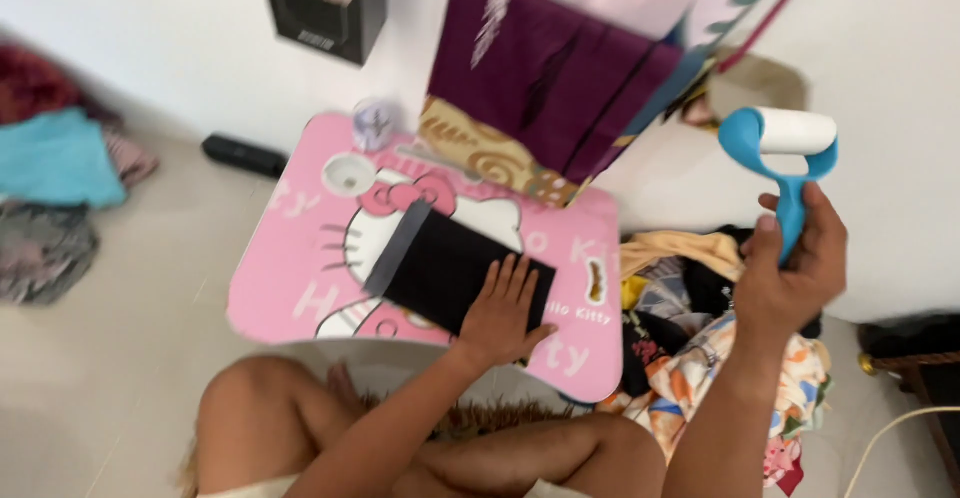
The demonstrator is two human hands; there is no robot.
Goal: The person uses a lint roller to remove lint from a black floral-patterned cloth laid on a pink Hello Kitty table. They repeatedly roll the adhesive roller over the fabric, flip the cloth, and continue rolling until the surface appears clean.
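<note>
With the left hand (500,308) flat and open on the black cloth (450,268) and the right hand (790,268) gripping the lint roller (785,158) well above, the cloth could bunch or slide on the pink surface (290,288) if pressed too lightly.

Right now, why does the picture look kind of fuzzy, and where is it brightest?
Head view: soft motion blur all over, edges smeared on the pink lap table and the clothes pile. The left hand pressing the black folded cloth shows fairly clearly. The right hand holds the blue lint roller against a bright white wall; shadows are faint.
</note>
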